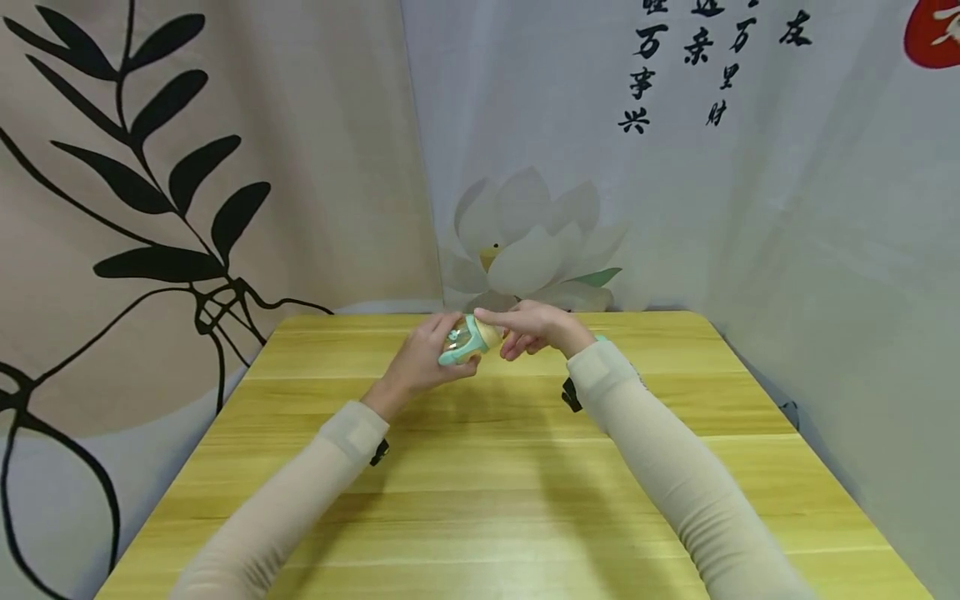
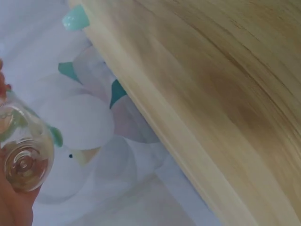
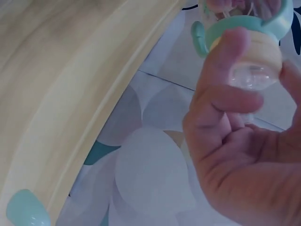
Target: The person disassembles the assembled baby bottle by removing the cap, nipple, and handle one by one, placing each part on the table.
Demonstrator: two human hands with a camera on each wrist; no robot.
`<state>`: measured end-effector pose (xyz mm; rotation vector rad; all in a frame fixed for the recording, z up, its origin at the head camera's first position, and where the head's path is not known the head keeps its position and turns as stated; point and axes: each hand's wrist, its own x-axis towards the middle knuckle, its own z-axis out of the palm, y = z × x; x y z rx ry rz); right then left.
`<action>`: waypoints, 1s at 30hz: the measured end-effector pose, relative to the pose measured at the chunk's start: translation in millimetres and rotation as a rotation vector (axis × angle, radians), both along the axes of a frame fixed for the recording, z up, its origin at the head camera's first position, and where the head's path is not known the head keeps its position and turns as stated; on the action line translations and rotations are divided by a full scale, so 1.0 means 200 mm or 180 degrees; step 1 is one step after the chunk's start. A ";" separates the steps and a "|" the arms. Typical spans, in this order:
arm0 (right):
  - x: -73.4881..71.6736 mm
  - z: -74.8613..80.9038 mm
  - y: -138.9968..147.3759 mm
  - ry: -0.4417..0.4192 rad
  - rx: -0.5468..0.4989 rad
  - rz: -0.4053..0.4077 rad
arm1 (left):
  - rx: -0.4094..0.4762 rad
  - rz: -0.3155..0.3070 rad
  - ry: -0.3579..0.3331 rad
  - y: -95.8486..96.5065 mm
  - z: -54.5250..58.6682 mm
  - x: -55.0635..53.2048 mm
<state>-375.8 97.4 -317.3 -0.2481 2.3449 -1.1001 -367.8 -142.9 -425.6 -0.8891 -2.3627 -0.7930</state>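
A small baby bottle [image 1: 462, 341] with a clear body, mint-green handles and a pale yellow collar [image 3: 256, 49] is held tilted above the far part of the table. My left hand [image 1: 422, 360] grips its body; the left wrist view shows the round clear base [image 2: 26, 162]. At the collar end, my right hand [image 1: 538, 323] has a finger and the thumb against opposite sides of the yellow ring. Its other fingers curl below the clear teat [image 3: 251, 76]. A mint-green cap-like piece [image 2: 76, 18] lies by the table's far edge, mostly hidden behind the right wrist in the head view.
The wooden table [image 1: 480, 500] spreads beneath both forearms. Just past its far edge hangs a pale curtain [image 1: 787, 208] with a lotus print and dark lettering. A black leaf pattern [image 1: 157, 183] covers the left part.
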 end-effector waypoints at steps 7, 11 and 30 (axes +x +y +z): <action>-0.02 -0.05 0.02 0.0114 -0.0334 0.0384 | 0.0521 -0.0337 -0.0920 -0.02 0.00 0.02; -0.03 -0.03 0.03 0.0394 -0.0386 0.0762 | 0.0871 -0.0694 -0.1672 -0.05 0.02 0.02; -0.02 0.00 0.08 0.1052 -0.0681 0.1389 | 0.0843 -0.1248 -0.3072 -0.11 0.08 -0.03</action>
